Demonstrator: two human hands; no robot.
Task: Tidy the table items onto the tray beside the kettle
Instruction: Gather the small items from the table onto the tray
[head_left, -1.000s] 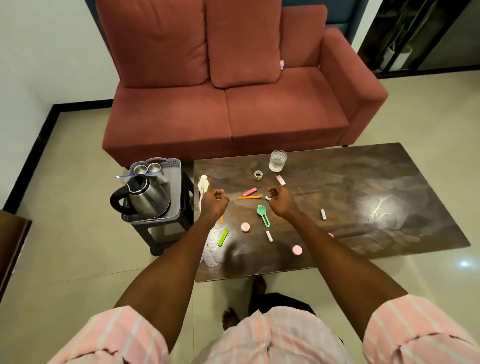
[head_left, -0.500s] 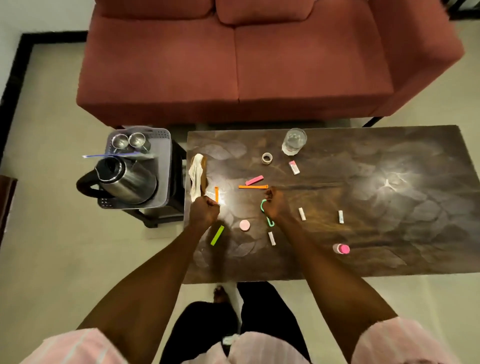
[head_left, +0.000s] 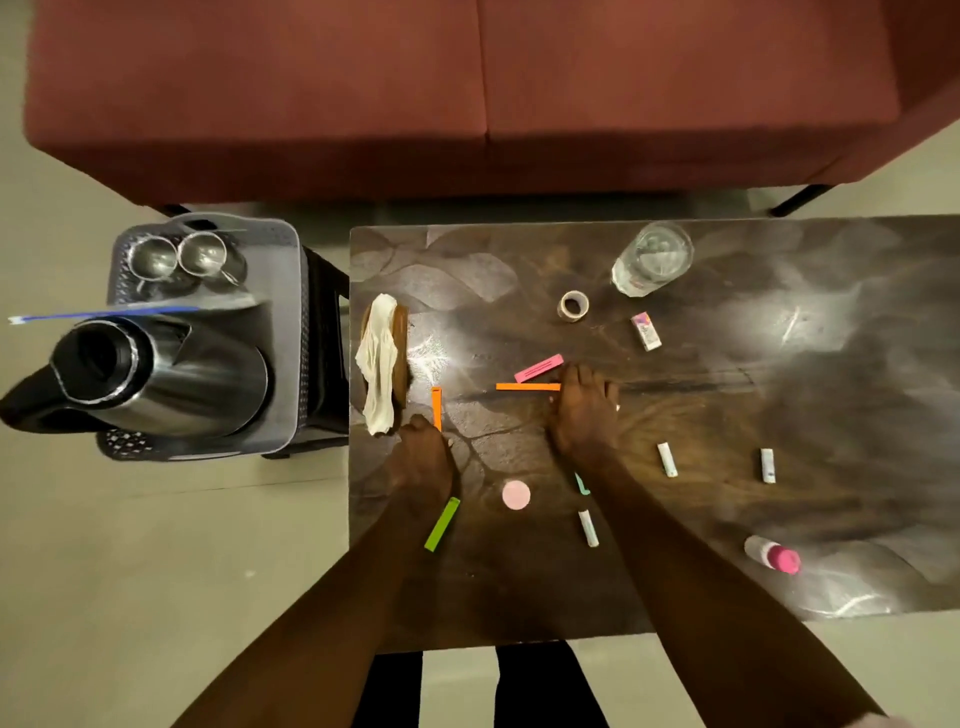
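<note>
Two orange sticks (head_left: 527, 386), two cups (head_left: 176, 256)

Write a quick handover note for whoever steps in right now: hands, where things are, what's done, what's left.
Left hand: curled at the near end of the short orange strip; hold unclear.
Right hand: over the table, fingers at the long orange strip and pink strip; grip unclear.
Tray: holds kettle and two steel cups only.
Done: none of the table items is on the tray.
Left: strips, green strip, tape roll, glass, small tubes, pink disc.
</note>
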